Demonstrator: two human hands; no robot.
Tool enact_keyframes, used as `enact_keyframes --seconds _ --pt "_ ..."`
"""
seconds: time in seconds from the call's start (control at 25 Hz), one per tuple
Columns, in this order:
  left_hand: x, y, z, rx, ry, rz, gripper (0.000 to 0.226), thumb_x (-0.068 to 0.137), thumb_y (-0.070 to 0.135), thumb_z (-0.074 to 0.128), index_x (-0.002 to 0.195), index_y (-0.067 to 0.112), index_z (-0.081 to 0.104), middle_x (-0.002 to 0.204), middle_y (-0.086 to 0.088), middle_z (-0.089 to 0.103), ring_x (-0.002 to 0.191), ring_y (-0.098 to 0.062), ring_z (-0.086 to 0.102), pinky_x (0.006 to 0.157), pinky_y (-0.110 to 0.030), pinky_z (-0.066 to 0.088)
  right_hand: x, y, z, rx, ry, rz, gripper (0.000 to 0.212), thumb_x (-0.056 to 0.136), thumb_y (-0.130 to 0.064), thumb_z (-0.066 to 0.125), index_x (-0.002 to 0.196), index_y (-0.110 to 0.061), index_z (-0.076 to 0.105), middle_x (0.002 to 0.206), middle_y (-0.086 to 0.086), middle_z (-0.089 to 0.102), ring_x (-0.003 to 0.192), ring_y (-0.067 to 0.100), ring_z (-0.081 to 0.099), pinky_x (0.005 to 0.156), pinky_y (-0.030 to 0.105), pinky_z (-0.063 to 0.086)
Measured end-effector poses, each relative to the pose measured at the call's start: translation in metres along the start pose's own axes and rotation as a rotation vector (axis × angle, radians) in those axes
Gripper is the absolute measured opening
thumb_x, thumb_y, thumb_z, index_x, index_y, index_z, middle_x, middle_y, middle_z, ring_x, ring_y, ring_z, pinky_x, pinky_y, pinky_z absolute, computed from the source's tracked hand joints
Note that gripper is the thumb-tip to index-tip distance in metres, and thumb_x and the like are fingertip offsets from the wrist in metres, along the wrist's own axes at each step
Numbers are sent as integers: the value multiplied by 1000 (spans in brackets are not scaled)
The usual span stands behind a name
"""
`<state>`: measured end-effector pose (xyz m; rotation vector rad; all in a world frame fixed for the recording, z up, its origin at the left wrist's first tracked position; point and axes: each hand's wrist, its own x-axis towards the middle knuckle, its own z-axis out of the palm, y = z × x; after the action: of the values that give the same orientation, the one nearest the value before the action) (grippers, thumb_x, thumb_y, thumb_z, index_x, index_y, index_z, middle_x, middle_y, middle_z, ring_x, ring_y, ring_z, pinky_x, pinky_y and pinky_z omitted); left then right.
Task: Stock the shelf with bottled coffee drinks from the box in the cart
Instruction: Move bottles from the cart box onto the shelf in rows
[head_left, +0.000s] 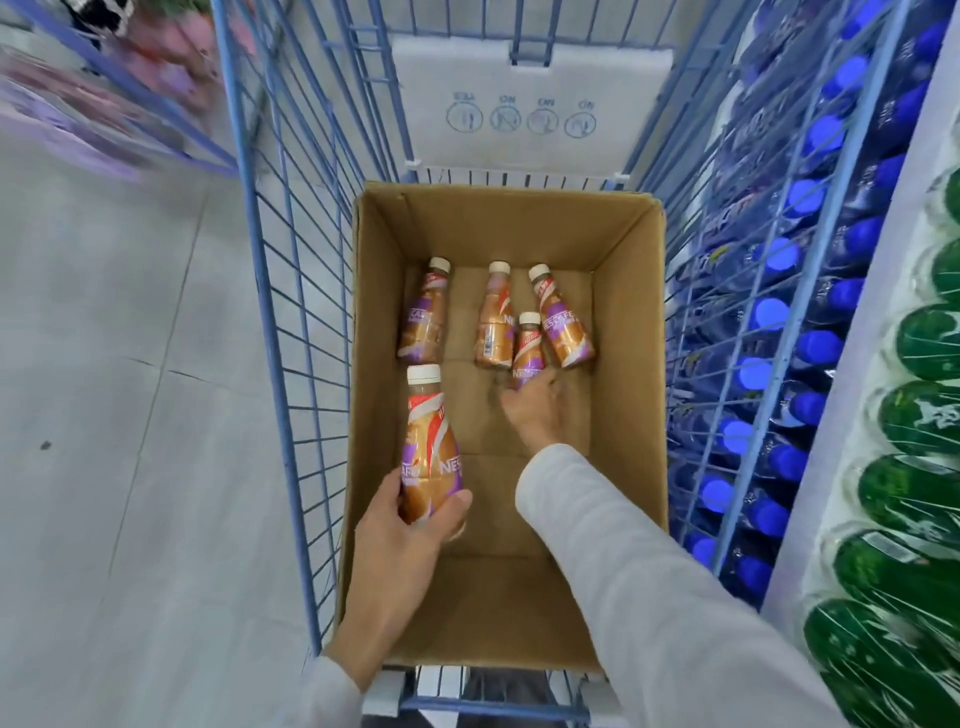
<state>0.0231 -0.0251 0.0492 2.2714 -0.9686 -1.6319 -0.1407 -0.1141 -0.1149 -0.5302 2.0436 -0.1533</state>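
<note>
While the blue wire cart (280, 291) fills the middle of the view, an open cardboard box (628, 322) sits inside it and takes up most of its floor. Shrink-wrapped packs of blue-capped bottles (779, 312) and green bottles (930, 338) line the shelving to the right of the cart, and grey floor tiles (104, 364) lie to its left.

Both arms, in pale grey sleeves, reach down into the box from the near edge. The right arm stretches further, its right hand (535, 410) low near the box floor with the fingers wrapped round the lower end of a second bottle (527, 348), though the hand is blurred. The left hand (410, 540) is nearer and higher, thumb on one side and fingers on the other, gripping the base of a Nescafé coffee bottle (431, 452) that stands upright with its white cap away from the person.

Three more coffee bottles lie flat on the box floor at the far end, caps pointing away: left bottle (423, 319), middle bottle (493, 322) and right bottle (563, 322), the last two flanking the one in the right hand.
</note>
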Motion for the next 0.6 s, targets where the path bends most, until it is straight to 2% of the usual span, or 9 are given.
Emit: enact_keyframes --seconds 0.12,0.24,0.4,0.48,0.6 --pt "-2 -8 -2 -40 16 -48 68 66 71 73 123 40 50 106 24 63 95 -3 65 59 -5 45 12 7 13 -15 42 4 75 91 -22 71 148 -4 26 145 21 42 130 38 47 103 44 43" --pt "-11 -8 -9 -39 12 -54 66 61 75 71 114 40 53 102 25 63 91 0 64 53 -4 45 -2 10 -2 114 -34 12 73 92 -12 69 151 -7 26 143 18 48 129 35 51 102 40 44" --pt "-44 11 -29 -27 -2 17 74 61 75 71 123 41 48 105 25 60 93 -4 64 54 -5 45 -83 19 -40 310 -98 -37 67 91 -18 74 146 -12 37 135 12 58 113 25 59 86 30 44" --pt "-66 25 -41 -48 -13 68 80 58 77 70 126 41 48 108 21 62 96 -7 65 60 -9 47 -134 19 -62 403 -114 -74 65 90 -25 76 143 -15 41 131 7 61 110 21 60 84 27 44" --pt "-98 45 -58 -75 -39 182 79 58 74 72 125 38 51 107 20 64 94 -6 66 57 -9 49 -208 15 -93 530 -102 -150 60 89 -31 77 138 -20 45 124 0 64 105 14 63 69 17 45"
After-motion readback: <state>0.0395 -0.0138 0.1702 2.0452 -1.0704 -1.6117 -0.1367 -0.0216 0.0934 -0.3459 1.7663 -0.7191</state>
